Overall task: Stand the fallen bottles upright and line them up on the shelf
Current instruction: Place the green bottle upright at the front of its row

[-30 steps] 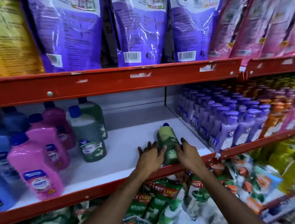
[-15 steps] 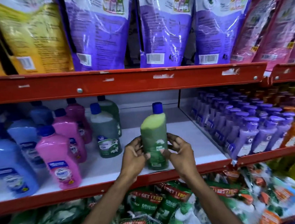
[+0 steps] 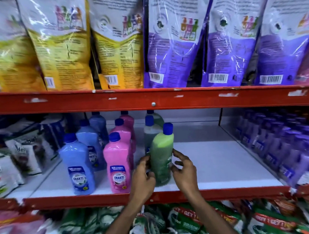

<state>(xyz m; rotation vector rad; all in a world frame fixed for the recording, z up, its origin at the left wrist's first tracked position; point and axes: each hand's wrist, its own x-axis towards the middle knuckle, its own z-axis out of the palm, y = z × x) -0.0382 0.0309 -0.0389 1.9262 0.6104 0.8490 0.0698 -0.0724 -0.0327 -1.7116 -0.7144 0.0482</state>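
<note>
A green bottle point(image 3: 162, 152) with a blue cap stands upright near the front of the white shelf point(image 3: 223, 163), leaning slightly. My left hand point(image 3: 143, 177) wraps its lower left side. My right hand point(image 3: 185, 172) touches its right side with spread fingertips. Directly behind it stands a row of two more green bottles point(image 3: 149, 133). To the left run an upright pink row, front bottle point(image 3: 117, 164), and an upright blue row, front bottle point(image 3: 78, 166).
Rows of purple bottles point(image 3: 284, 146) fill the neighbouring bay on the right. A red beam point(image 3: 149, 99) carrying yellow and purple pouches hangs low over the shelf. White packets point(image 3: 19, 158) sit at the left, and green bags point(image 3: 186, 221) lie on the shelf below.
The green bottle lay on its side at the shelf front; both hands raised it upright and moved it left, into line in front of the other green bottles.
</note>
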